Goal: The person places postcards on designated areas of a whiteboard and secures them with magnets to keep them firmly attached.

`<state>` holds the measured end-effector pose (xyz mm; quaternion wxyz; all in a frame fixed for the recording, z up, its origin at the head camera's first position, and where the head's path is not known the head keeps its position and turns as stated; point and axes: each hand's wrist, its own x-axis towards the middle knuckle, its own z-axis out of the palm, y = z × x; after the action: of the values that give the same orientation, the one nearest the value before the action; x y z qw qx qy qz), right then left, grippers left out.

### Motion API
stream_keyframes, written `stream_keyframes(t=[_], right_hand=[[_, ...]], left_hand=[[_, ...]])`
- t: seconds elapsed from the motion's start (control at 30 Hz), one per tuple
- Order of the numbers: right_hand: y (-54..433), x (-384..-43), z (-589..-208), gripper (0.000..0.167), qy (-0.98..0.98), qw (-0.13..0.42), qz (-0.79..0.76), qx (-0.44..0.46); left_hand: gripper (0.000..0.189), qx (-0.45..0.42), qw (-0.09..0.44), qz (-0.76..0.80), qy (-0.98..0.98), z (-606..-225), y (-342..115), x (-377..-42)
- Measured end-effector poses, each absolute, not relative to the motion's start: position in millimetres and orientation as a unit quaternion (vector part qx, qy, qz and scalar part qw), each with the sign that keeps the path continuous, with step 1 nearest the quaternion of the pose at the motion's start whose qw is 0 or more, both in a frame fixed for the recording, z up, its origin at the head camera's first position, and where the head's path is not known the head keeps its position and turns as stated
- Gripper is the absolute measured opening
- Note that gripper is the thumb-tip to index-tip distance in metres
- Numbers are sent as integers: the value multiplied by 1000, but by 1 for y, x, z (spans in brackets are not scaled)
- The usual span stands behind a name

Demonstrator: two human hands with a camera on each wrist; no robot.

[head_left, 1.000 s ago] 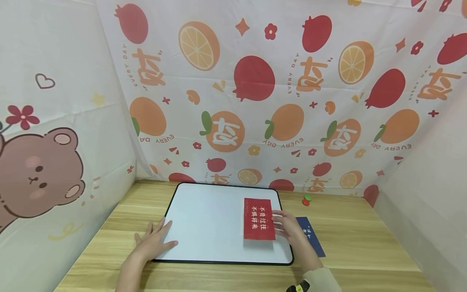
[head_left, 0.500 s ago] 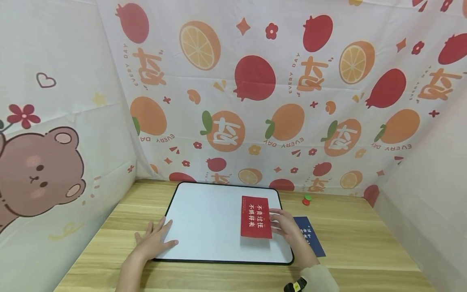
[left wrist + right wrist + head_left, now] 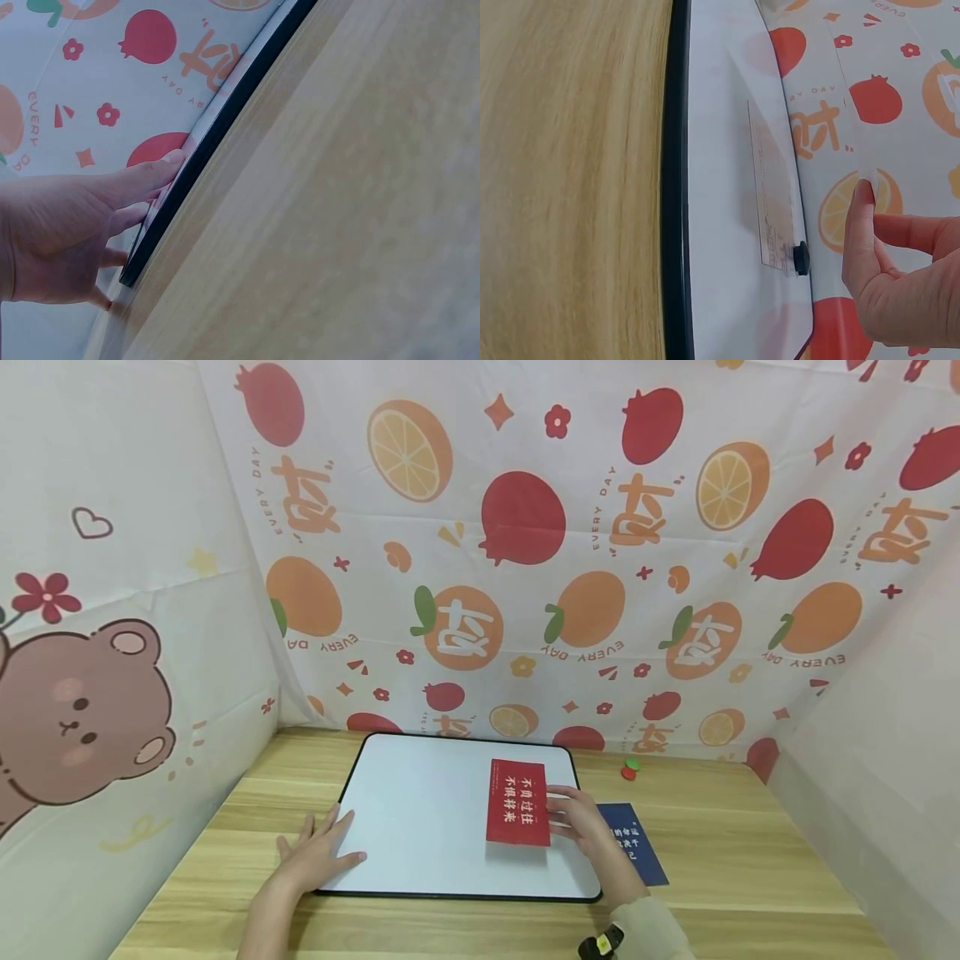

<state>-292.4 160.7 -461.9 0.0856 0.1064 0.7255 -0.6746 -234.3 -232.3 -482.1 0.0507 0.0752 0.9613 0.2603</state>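
A whiteboard (image 3: 420, 810) with a black rim lies on the wooden table. My left hand (image 3: 315, 856) rests with spread fingers on its near left corner; in the left wrist view the thumb (image 3: 154, 176) lies over the rim. My right hand (image 3: 581, 818) pinches the right edge of a red card (image 3: 517, 803) with white Chinese characters, held above the board's right side. The right wrist view shows the thumb and fingers of the right hand (image 3: 907, 277) at the card's edge. Below, a pale patch with faint print (image 3: 774, 202) shows, perhaps a reflection.
A dark blue card (image 3: 637, 847) with white characters lies on the table at the board's right edge, partly behind my right forearm. Two small round pieces, one green (image 3: 633, 764) and one red (image 3: 628, 773), sit farther back. A fruit-printed cloth (image 3: 525, 568) hangs behind the table.
My right hand has moved the red card a little to the left over the board. More of the blue card shows now. The left hand has stayed in place.
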Motion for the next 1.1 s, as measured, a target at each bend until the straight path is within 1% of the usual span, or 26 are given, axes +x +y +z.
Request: stream_keyframes(t=[0.37,0.77,0.97,1.1], right_hand=[[149,-296,-467,40,721,100,-675,118],[137,-297,-466,41,717,116,-680,99],[131,-299,-468,40,717,115,-682,87],[127,-300,-470,39,715,117,-682,97]], left_hand=[[81,73,53,260,961,-483,-232,-234],[80,77,47,258,962,-481,-232,-233],[81,74,51,258,962,-483,-232,-235],[81,71,51,260,962,-483,-232,-234]])
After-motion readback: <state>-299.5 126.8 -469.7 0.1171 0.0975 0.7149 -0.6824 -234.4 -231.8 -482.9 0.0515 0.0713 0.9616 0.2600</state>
